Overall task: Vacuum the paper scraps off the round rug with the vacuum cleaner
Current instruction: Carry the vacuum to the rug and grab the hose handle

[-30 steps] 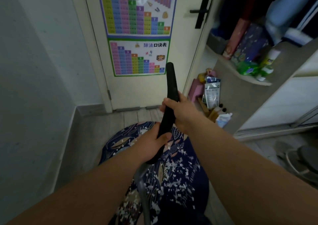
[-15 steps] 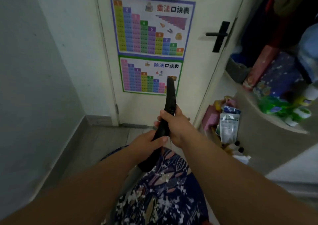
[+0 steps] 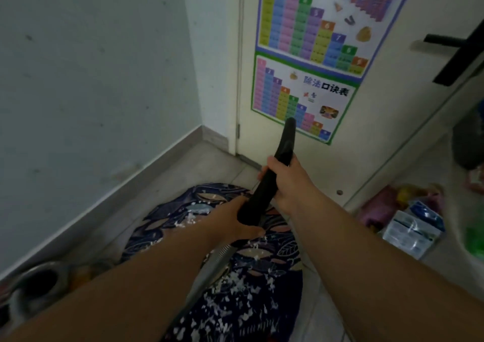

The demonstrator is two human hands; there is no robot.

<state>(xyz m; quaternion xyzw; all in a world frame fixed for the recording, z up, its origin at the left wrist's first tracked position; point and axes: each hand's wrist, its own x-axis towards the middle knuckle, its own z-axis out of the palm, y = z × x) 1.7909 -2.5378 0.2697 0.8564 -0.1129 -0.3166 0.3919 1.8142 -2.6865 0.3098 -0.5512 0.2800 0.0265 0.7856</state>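
Round rug (image 3: 277, 276) on grey floor (image 3: 188, 174), paper scraps (image 3: 235, 313), white door (image 3: 379, 158)

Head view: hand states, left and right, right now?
Left hand: closed, holding the lower end of the black vacuum tube.
Right hand: closed, holding the same tube higher up.

Light: dim, flat; shadows faint. Sharpness: soft throughout, clutter (image 3: 411, 229) at right smeared, round rug (image 3: 285, 284) hazy. Edges: wide-angle bowing of door (image 3: 392, 145).
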